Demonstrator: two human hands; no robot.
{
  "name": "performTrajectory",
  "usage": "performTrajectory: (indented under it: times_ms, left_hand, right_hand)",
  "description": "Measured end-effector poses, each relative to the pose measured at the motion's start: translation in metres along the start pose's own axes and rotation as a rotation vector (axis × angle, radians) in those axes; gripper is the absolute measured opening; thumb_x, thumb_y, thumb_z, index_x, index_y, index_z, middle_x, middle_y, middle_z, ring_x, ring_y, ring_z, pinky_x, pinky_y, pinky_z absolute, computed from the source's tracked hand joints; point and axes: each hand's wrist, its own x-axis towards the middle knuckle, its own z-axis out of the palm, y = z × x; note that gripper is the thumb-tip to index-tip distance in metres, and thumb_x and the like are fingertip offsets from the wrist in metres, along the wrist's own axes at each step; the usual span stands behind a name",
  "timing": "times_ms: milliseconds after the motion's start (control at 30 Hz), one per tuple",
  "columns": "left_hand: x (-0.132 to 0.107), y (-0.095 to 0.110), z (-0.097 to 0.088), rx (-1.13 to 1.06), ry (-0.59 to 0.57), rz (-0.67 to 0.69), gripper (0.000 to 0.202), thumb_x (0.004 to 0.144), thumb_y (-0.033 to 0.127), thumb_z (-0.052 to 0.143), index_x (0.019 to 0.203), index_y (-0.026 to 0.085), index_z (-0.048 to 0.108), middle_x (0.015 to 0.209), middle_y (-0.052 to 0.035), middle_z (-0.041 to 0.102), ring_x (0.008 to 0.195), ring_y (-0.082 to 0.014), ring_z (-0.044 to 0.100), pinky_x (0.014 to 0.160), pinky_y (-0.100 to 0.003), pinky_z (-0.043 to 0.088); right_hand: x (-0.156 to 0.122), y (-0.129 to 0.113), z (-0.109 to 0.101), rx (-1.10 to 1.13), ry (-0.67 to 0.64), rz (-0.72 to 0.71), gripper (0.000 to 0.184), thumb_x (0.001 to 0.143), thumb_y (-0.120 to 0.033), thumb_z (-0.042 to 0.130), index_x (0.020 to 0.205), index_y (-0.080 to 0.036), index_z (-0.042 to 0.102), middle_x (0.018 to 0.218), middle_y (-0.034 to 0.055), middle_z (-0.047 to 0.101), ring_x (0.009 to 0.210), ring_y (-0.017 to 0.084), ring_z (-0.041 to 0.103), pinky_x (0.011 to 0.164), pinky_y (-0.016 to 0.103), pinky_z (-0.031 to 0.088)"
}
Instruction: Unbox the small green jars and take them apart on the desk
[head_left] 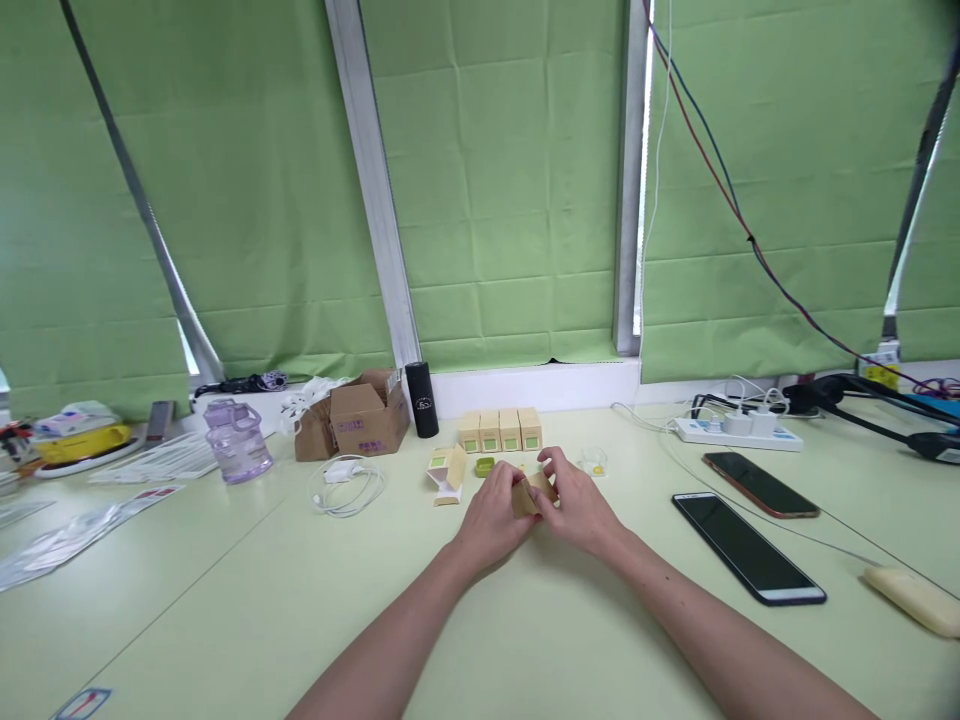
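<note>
- At the centre of the table (525,640), close in front of the person, both hands meet on one small tan box (534,496).
- Left hand (491,515): fingers closed round the box's left end. This grip appears to brace the box.
- Right hand (581,512): fingers (553,466) curled and pinched on the box's right end. The exact contact point is hidden.
- The box sits low between the hands, gripped from both sides, which likely keeps it steady. Whether it touches the table cannot be told.
- Just behind the hands, a row of four like boxes (499,430) stands upright, side by side, clear of the hands.
- An opened box (448,474) lies just left of a small green piece (484,466). A clear cup (594,462) sits near the right hand.
- A black phone (746,548) lies screen up, well apart to the right.
</note>
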Motion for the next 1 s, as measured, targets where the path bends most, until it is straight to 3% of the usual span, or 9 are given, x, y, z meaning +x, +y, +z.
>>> performTrajectory:
  times_ms: [267,400,500,600,733,867,1000]
  left_hand:
    - [0.003,-0.013,-0.003,0.05,-0.05,0.048,0.032,0.083,0.032,0.069,0.106,0.024,0.049,0.107,-0.0041,0.057,0.092,-0.0223,0.058,0.073,-0.034,0.047]
    - [0.003,-0.023,-0.004,0.031,-0.052,0.059,0.037,0.082,0.03,0.071,0.111,0.024,0.049,0.112,-0.0041,0.058,0.097,-0.023,0.06,0.079,-0.037,0.05]
    - [0.001,-0.026,-0.005,0.013,-0.031,0.064,0.037,0.083,0.029,0.071,0.112,0.024,0.048,0.114,-0.0043,0.059,0.101,-0.0234,0.06,0.082,-0.038,0.051]
    - [-0.002,-0.026,-0.005,0.015,-0.008,0.073,0.037,0.086,0.027,0.069,0.114,0.024,0.045,0.113,-0.0046,0.06,0.099,-0.0232,0.06,0.081,-0.038,0.05]
    - [-0.004,-0.023,-0.006,0.082,-0.021,0.14,0.032,0.087,0.024,0.067,0.112,0.024,0.046,0.112,-0.0051,0.058,0.098,-0.0237,0.058,0.078,-0.038,0.049]
    - [-0.005,-0.02,-0.007,0.089,-0.042,0.192,0.028,0.089,0.021,0.063,0.112,0.025,0.048,0.113,-0.0059,0.056,0.101,-0.0243,0.056,0.079,-0.038,0.05]
    - [-0.006,-0.021,-0.007,0.063,-0.04,0.203,0.03,0.087,0.017,0.063,0.112,0.025,0.049,0.117,-0.0066,0.056,0.105,-0.0252,0.056,0.08,-0.039,0.051]
  right_hand:
    - [0.002,-0.007,-0.009,0.09,0.007,0.02,0.026,0.099,-0.028,0.034,0.125,-0.024,0.039,0.089,0.0039,0.066,0.075,0.023,0.064,0.069,0.034,0.045]
    - [0.003,-0.006,-0.015,0.167,-0.007,0.033,0.027,0.101,-0.03,0.033,0.126,-0.024,0.04,0.093,0.0045,0.069,0.073,0.022,0.064,0.066,0.034,0.046]
    - [0.004,-0.001,-0.014,0.13,0.049,-0.001,0.027,0.1,-0.026,0.035,0.125,-0.024,0.043,0.104,0.0079,0.069,0.084,0.023,0.066,0.071,0.038,0.051]
    - [0.006,0.008,-0.012,0.079,0.186,-0.088,0.031,0.096,-0.016,0.038,0.124,-0.024,0.047,0.116,0.0115,0.065,0.103,0.026,0.065,0.084,0.044,0.055]
    - [0.007,0.016,-0.009,0.052,0.31,-0.353,0.043,0.088,-0.004,0.041,0.124,-0.024,0.052,0.129,0.0137,0.059,0.125,0.028,0.057,0.101,0.051,0.053]
    - [0.005,0.015,-0.007,0.025,0.252,-0.573,0.052,0.081,0.004,0.041,0.123,-0.024,0.056,0.123,0.0126,0.063,0.119,0.026,0.061,0.094,0.045,0.058]
    - [0.003,0.013,-0.008,-0.042,0.255,-0.589,0.05,0.079,0.005,0.042,0.12,-0.022,0.057,0.113,0.0113,0.068,0.108,0.024,0.066,0.084,0.037,0.058]
